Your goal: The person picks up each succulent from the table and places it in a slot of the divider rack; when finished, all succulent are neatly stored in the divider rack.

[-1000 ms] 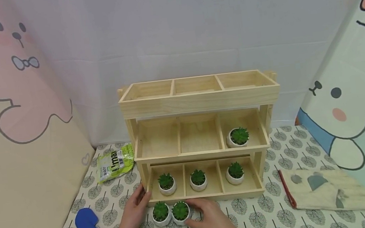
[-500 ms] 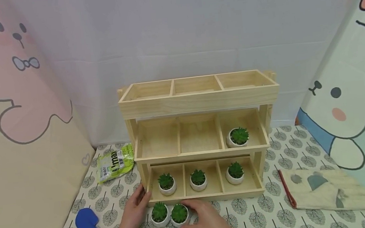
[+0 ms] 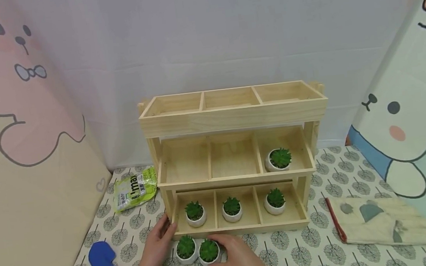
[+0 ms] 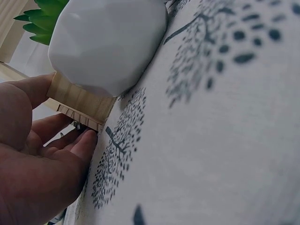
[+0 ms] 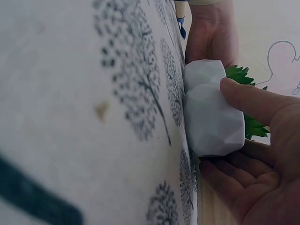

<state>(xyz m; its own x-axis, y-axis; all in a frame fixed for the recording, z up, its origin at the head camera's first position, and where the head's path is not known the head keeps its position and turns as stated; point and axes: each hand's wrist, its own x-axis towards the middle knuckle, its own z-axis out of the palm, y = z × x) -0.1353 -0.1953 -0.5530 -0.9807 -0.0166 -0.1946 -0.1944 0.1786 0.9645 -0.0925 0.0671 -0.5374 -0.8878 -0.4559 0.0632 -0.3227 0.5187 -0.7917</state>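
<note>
A three-tier wooden shelf stands at the back of the table. My left hand grips its lower left front corner; in the left wrist view the thumb lies on the wooden board and the fingers curl at its end. My right hand holds a potted succulent in a white faceted pot, thumb on the near side and fingers on the far side. A second potted succulent sits against it on the left, in front of the shelf. Both pots stand upright on the cloth.
The bottom tier holds three succulents, one per compartment, such as the middle one. Another succulent sits in the middle tier's right compartment. A green bag and a blue toy shovel lie left, folded gloves right.
My right hand has shifted slightly left with its potted succulent, and the neighbouring pot has moved a little left too. My left hand has stayed on the shelf corner.
</note>
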